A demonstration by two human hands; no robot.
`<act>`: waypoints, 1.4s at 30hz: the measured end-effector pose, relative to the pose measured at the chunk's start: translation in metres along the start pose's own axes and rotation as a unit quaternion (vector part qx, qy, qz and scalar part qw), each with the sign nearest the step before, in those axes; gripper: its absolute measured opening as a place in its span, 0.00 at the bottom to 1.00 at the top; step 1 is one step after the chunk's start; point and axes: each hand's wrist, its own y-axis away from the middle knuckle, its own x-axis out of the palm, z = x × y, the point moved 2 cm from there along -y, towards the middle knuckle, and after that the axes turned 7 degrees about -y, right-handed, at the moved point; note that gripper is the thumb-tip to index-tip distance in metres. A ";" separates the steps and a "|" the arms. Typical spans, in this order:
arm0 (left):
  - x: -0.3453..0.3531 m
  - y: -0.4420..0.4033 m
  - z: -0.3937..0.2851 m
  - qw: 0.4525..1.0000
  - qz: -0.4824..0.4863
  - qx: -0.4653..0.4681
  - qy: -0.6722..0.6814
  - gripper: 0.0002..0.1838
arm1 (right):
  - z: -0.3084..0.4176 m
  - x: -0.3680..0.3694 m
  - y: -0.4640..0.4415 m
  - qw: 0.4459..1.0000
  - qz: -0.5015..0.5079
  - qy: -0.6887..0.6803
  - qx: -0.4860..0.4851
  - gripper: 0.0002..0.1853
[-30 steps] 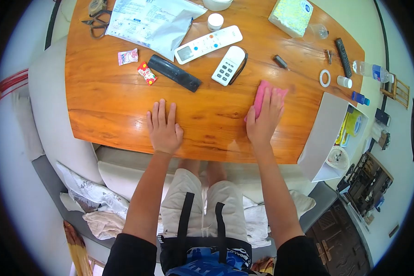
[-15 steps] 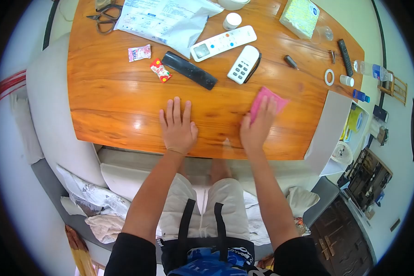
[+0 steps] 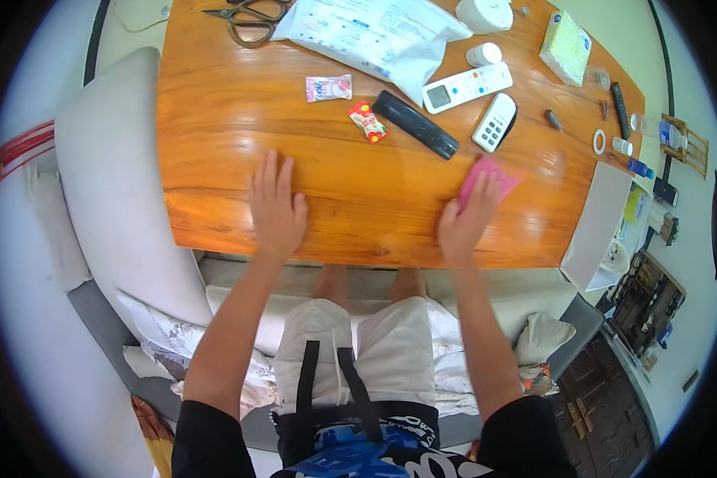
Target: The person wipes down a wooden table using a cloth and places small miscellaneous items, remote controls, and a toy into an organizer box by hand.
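My left hand [image 3: 279, 209] lies palm down on the wooden table [image 3: 358, 215] near its front edge, fingers spread and holding nothing. Under the fingers of my right hand [image 3: 468, 221] is a pink cloth [image 3: 486, 177], pressed against the tabletop; part of it is hidden by the hand. Beyond the cloth lie a small white remote [image 3: 495, 122] with a dark strap and a longer white remote [image 3: 468, 86]. A flat black bar-shaped object [image 3: 415, 125] rests beside them. Two wrapped sweets, one pink [image 3: 329, 88] and one red [image 3: 367, 123], sit ahead of my left hand.
At the back are scissors [image 3: 251, 17], a white plastic mailing bag [image 3: 374, 36], a white jar [image 3: 483, 55] and a tissue pack [image 3: 566, 48]. Toward the right edge lie a white ring [image 3: 599, 142] and a black stick [image 3: 618, 110]. An open white box [image 3: 601, 227] stands at the right.
The view has shifted, so the table's things appear farther right. My left hand has slid left across the tabletop. My right hand and the pink cloth have moved slightly left relative to the table.
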 end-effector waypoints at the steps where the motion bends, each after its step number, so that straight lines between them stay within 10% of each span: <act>1: -0.002 0.000 0.017 1.000 0.004 0.004 -0.023 0.34 | 0.021 0.010 0.013 1.000 0.006 -0.019 0.006 0.38; 9: 0.015 0.006 0.049 0.992 -0.010 0.034 -0.119 0.35 | 0.037 0.013 0.039 0.970 0.176 0.026 -0.167 0.42; 12: 0.015 0.006 0.048 0.993 -0.009 0.028 -0.118 0.35 | 0.060 0.022 0.006 0.989 0.131 0.060 -0.042 0.45; 18: 0.015 0.005 0.048 0.992 -0.021 0.033 -0.117 0.35 | 0.144 0.055 0.065 0.960 0.262 -0.035 -0.096 0.44; 42: -0.018 -0.008 0.065 0.996 -0.044 -0.068 0.037 0.35 | 0.199 0.097 -0.033 0.936 0.244 -0.051 -0.247 0.42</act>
